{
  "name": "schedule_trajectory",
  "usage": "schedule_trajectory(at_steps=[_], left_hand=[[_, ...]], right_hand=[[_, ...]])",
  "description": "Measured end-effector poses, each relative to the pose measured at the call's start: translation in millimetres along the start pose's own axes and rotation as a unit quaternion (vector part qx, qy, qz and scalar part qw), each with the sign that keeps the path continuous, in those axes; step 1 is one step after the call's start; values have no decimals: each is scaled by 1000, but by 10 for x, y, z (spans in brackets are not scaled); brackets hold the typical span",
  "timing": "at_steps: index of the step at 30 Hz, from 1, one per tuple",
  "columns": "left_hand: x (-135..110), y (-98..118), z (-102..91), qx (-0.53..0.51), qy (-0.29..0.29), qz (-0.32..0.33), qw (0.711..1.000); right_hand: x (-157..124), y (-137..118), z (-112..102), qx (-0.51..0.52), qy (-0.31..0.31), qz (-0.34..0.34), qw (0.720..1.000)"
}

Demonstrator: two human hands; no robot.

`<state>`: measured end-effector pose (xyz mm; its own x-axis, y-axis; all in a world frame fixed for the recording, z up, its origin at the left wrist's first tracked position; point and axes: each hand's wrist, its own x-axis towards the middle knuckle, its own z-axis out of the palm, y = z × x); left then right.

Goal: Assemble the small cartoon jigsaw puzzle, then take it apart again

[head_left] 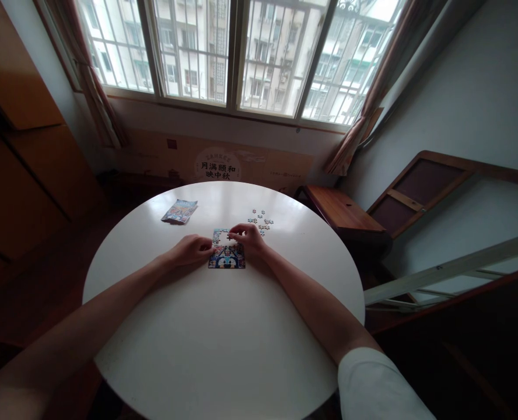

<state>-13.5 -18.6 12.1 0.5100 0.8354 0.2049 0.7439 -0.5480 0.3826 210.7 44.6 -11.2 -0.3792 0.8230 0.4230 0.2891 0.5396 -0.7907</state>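
A partly assembled jigsaw puzzle (226, 258) lies flat on the round white table (224, 338), with a gap in its upper middle where the white tabletop shows through. My left hand (192, 249) rests at the puzzle's left edge, fingers curled in; whether anything is in them is hidden. Over the puzzle's upper right side, my right hand (247, 235) pinches a small puzzle piece (230, 235) at the edge of the gap. Several loose puzzle pieces (265, 221) lie scattered just beyond my right hand.
A colourful printed packet (180, 211) lies on the table's far left part. Beyond the table's right side stands a brown wooden bench (344, 208). Barred windows (233, 52) with tied curtains line the far wall. An orange-brown cabinet (27, 175) is at the left.
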Motion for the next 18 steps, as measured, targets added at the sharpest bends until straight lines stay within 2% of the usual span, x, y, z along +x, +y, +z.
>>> schedule_trajectory(at_steps=[7, 14, 18], left_hand=[[-7, 7, -10, -9, 9, 6, 1000], [-6, 7, 3, -18, 15, 9, 1000], [-3, -8, 12, -17, 8, 6, 1000]], right_hand=[[-18, -68, -7, 12, -55, -4, 998], [-29, -53, -15, -2, -82, 8, 997], [-27, -71, -19, -18, -86, -11, 996]])
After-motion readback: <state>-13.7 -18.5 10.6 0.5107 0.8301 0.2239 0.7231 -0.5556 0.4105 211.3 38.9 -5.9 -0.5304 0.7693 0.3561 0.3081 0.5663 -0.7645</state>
